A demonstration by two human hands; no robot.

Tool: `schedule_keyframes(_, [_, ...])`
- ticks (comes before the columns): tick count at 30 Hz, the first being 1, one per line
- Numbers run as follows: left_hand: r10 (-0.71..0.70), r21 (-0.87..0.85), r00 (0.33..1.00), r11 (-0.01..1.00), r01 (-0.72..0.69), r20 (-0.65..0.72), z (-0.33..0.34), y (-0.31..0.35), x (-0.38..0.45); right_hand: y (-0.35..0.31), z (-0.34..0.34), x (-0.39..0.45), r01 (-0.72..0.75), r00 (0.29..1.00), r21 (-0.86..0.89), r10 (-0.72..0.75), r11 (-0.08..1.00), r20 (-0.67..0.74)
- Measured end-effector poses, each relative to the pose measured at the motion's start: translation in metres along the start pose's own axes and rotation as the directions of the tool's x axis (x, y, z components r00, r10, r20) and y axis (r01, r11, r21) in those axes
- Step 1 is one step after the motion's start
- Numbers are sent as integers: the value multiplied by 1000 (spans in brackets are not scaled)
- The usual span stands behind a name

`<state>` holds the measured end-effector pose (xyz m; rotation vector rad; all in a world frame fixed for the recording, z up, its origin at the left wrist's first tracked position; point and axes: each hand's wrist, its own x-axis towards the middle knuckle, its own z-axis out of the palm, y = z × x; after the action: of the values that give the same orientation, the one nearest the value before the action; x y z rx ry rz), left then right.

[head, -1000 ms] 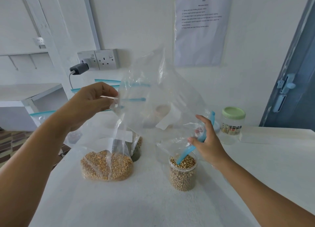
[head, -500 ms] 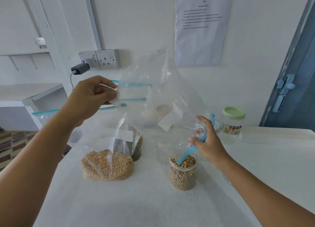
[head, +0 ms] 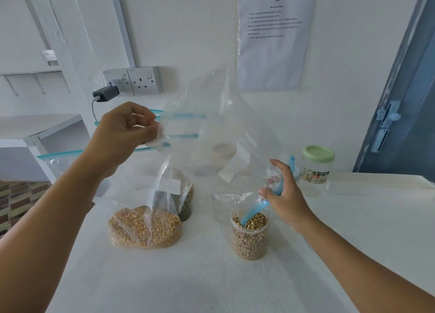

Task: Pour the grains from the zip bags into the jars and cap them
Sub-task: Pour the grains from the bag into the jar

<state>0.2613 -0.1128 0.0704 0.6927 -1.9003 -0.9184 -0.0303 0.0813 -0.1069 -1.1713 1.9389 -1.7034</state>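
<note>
Empty zip bag (head: 223, 134): pinched by my left hand (head: 124, 134) and right hand (head: 280, 192), mouth in the full soybean jar (head: 250, 237) below my right hand. Uncapped. Corn bag (head: 144, 228) under my left hand, unpoured.

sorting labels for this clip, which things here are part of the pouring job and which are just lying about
In use: emptied bag, bean jar, left hand, right hand, corn bag.
Lying about: charger, wall sheet, sockets.

Both hands (head: 127, 134) hold emptied zip bag (head: 219, 134) over filled jar (head: 250, 235).
</note>
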Motion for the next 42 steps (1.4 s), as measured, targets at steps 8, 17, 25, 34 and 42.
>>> schedule_keyframes(8, [-29,-178,984,984,-3,-174,13,4,3,-6,4,-3,-1,1000,35,0,999,16])
schedule_keyframes(17, [198,117,883,980,-163,-425,46,-6,-49,-4,6,-7,-8,999,50,10,999,-32])
schedule_keyframes(25, [-198,153,907,977,150,371,129,-45,-131,-3,7,-7,-10,999,150,17,989,-46])
schedule_keyframes(34, [-255,-179,893,924,338,370,172,-61,-93,-5,2,-15,86,996,227,-77,970,-51])
schedule_keyframes(42, [-274,-229,936,918,323,221,181,-67,-86,0,2,-20,128,980,127,-145,984,133])
